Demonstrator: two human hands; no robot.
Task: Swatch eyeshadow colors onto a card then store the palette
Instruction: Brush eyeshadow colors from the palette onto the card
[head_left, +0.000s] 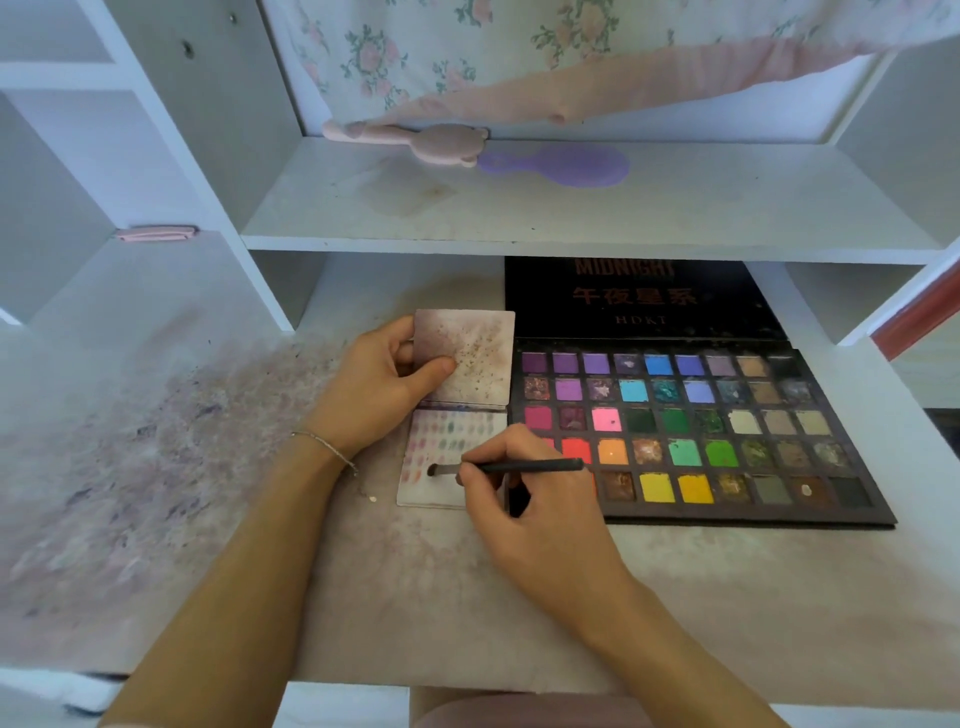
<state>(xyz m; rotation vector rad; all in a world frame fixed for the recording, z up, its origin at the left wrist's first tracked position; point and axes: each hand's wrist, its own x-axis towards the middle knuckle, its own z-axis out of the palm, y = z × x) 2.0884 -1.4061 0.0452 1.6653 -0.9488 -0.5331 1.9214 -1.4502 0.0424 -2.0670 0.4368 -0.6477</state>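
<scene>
The card (451, 457) was a small folded booklet of stiff, off-white board with rounded corners. It lay on the desk (675, 597), touching the left edge of the palette (696, 431). Its upper leaf was smudged mauve-brown and speckled. Its lower leaf lay flat and carried rows of short oval swatches in pink, green and grey-violet.

The left hand (384, 384) gripped the upper leaf, thumb pressed on its face and fingers curled behind its left edge. A thin chain bracelet (327, 447) circled that wrist.

The right hand (524, 499) pinched a slim dark brush (506, 467) between thumb and fingertips. The brush's long axis ran nearly level, left to right. Its bristle tip pointed left and rested on the lower leaf; its handle end reached over the palette.

The palette was a flat, matte black rectangle lying open, long axis left to right, with a grid of square pans: purples and blues at the top, yellows and browns at the bottom. Several pans looked worn. Its lid lay back under the shelf (571, 218).

The desk surface was dusted with pinkish powder stains.
</scene>
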